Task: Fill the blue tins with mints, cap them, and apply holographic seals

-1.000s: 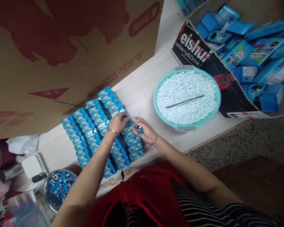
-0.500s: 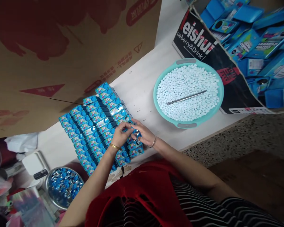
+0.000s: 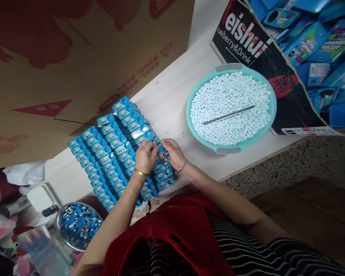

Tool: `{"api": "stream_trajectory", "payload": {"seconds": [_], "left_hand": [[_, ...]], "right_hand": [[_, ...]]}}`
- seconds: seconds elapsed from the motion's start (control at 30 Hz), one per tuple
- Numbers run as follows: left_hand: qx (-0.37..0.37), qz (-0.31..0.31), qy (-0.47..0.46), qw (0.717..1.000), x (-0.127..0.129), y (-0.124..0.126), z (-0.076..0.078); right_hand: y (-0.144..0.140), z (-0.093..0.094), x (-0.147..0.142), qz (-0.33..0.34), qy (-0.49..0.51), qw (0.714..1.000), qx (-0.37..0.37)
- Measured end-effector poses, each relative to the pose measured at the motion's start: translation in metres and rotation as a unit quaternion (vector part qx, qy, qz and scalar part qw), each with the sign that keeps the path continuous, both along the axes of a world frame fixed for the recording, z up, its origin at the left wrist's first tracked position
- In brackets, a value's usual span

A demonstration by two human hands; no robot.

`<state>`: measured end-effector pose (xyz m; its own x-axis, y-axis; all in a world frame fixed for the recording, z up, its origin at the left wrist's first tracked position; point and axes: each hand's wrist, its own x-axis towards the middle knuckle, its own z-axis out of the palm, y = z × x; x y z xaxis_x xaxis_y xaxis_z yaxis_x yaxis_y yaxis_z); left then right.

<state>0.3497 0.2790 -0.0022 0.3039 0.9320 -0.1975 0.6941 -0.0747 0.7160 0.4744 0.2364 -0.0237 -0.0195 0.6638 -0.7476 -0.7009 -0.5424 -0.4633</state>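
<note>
Above the right-hand column of small blue tins [image 3: 110,173]: the left hand [image 3: 144,158] and right hand [image 3: 176,154] work close together, fingertips near one another.
Left hand: thumb and fingers drawn into a pinch; whether a cap sits between them cannot be told.
Right hand: lower fingers curled around a few round caps [image 3: 163,156], thumb and forefinger reaching toward the left hand.
Change at the fingertips: a moment ago they met over the column; now the left hand has drawn slightly apart and hovers over the tins.
Sense of it: probably a cap was passed across or turned in the fingers, so the work seems to be at this column.
Tins: slanting columns on the white table [image 3: 175,96]; most show a blue round at one end, but the open tins [image 3: 161,177] nearest the person in that column show white and dark inside.
Spare caps: heaped in the metal bowl [image 3: 58,230] at the left.
Green bowl [image 3: 188,111]: full of white pellets [image 3: 227,96], a metal rod [image 3: 229,114] lying across them.
</note>
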Motion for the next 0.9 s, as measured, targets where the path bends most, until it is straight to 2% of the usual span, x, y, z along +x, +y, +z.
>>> {"api": "stream_trajectory", "payload": {"seconds": [0.07,0.13,0.23,0.33,0.47,0.63,0.73,0.8,0.87,0.9], "left_hand": [[0.006,0.042,0.059,0.997,-0.004,0.004,-0.001],[-0.025,0.062,0.143,0.987,-0.004,0.011,-0.002],[-0.073,0.014,0.267,0.961,0.004,0.026,-0.004],[-0.111,-0.027,0.342,0.933,0.015,0.037,-0.003],[-0.151,-0.056,0.395,0.904,0.019,0.045,-0.005],[-0.159,-0.083,0.437,0.882,0.016,0.045,-0.010],[-0.157,-0.079,0.440,0.880,0.017,0.045,-0.009],[-0.155,-0.069,0.422,0.890,0.015,0.044,-0.006],[-0.131,-0.043,0.359,0.923,0.011,0.037,0.000],[-0.123,-0.034,0.300,0.946,0.009,0.030,0.003]], "right_hand": [[-0.001,-0.002,0.001,-0.013,-0.017,1.000,-0.014],[-0.004,-0.003,0.004,-0.004,-0.025,0.999,-0.024],[-0.008,-0.004,0.009,0.018,-0.025,0.999,-0.024],[-0.011,-0.003,0.011,0.027,-0.028,0.999,-0.016],[-0.012,-0.002,0.012,0.038,-0.031,0.999,-0.001],[-0.010,0.000,0.009,0.050,-0.034,0.998,0.005],[-0.010,0.002,0.007,0.061,-0.038,0.997,0.013],[-0.012,0.004,0.006,0.068,-0.034,0.997,0.012],[-0.017,0.007,0.007,0.070,-0.025,0.997,0.006],[-0.019,0.008,0.007,0.068,-0.018,0.997,0.005]]}}
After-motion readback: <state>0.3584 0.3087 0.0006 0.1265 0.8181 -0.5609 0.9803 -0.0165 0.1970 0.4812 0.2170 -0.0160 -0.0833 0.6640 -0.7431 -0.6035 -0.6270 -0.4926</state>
